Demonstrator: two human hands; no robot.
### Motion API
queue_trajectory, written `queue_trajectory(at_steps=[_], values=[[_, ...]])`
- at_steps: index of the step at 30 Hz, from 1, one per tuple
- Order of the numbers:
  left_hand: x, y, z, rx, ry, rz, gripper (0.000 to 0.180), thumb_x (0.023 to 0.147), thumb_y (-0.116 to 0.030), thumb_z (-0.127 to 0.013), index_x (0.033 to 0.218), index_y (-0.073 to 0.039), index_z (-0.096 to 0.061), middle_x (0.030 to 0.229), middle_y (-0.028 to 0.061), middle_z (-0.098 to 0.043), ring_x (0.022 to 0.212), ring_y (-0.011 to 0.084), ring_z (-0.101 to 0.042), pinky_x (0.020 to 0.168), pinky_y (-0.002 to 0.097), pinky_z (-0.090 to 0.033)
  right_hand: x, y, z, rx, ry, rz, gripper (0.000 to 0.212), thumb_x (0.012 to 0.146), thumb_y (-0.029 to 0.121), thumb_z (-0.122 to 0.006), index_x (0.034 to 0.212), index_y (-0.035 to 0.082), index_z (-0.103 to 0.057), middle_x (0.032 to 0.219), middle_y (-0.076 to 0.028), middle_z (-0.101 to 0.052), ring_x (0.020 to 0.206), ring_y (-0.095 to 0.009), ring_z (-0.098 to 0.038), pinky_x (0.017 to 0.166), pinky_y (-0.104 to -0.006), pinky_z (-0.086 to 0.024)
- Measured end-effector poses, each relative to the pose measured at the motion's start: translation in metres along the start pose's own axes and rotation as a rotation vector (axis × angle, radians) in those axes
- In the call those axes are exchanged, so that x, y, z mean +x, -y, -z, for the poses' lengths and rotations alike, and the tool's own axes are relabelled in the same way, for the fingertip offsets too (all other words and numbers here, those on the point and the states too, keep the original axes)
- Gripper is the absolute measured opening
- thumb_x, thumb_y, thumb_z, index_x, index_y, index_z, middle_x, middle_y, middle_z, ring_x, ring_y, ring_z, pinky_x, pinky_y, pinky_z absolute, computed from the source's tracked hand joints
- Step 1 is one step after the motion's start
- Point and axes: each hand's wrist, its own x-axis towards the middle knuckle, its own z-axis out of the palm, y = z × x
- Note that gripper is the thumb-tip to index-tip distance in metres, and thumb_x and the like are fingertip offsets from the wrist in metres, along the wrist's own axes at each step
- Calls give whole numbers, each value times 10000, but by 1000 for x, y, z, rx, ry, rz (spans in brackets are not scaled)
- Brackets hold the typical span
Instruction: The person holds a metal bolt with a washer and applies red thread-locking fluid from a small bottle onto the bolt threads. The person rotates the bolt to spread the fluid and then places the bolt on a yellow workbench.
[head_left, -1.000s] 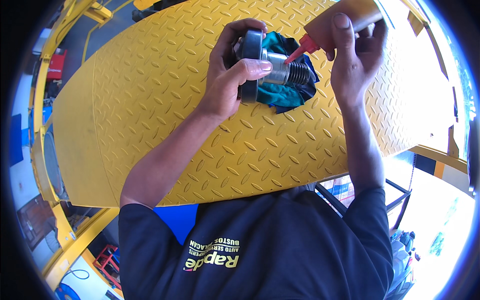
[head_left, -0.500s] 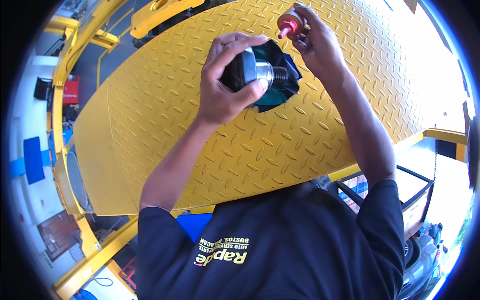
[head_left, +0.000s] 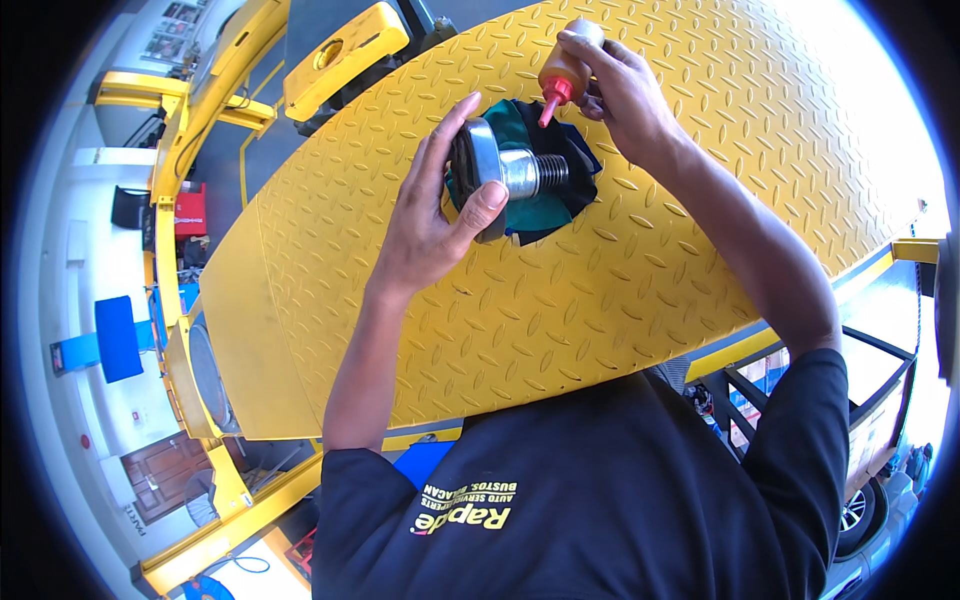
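Note:
My left hand [head_left: 425, 225] grips the rim of a thick round lift pad [head_left: 481, 165], black and steel, between thumb and fingers. The pad is tipped on its side, so its threaded metal stud [head_left: 535, 174] points to the right. Under the pad, a crumpled dark green and black cloth [head_left: 543, 214] lies on the yellow tread-plate surface [head_left: 620, 290]. In my right hand [head_left: 628, 95] is an amber squeeze bottle [head_left: 566, 75] with a red nozzle cap. The bottle leans nozzle down, its tip above the stud and apart from it.
The yellow plate ends in a front edge close to my body. A yellow lift arm [head_left: 345, 60] stands beyond it at the far left. Yellow posts and a red box [head_left: 190, 212] are further left. A dark metal frame [head_left: 880, 395] and a car wheel [head_left: 855, 515] show at the lower right.
The bottle in my right hand has come down, and its nozzle points more steeply downward. The lift pad has turned in my left hand, showing more of its stud. The whole view has shifted.

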Motion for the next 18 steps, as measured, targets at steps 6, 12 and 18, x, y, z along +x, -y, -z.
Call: queue_trajectory(at_steps=[6, 12, 18], values=[[-5, 24, -12, -22, -99, -98, 1132, 856, -761, -834, 1648, -25, -498, 1501, 200, -576, 1350, 345, -624, 1143, 492, -517, -25, 6, -15, -52, -118, 134, 570, 1067, 474, -786, 1354, 6, -634, 1057, -66, -682, 750, -76, -585, 604, -248, -428], [-6, 35, -24, 66, -183, -276, 1154, 831, -783, -842, 1597, 20, -524, 1419, 204, -589, 1304, 342, -623, 1116, 486, -515, -43, 20, -32, 101, -65, 253, 599, 1120, 256, -747, 1569, -18, -461, 1327, -173, -690, 1124, -223, -727, 928, -370, -638], [-4, 30, -27, -20, -198, -164, 1146, 835, -779, -838, 1606, 9, -527, 1377, 193, -594, 1293, 337, -624, 1110, 488, -514, -50, 23, -28, 57, 70, 313, 770, 1076, 245, -809, 1638, -1, -345, 1343, -178, -646, 1175, -243, -708, 953, -396, -652]])
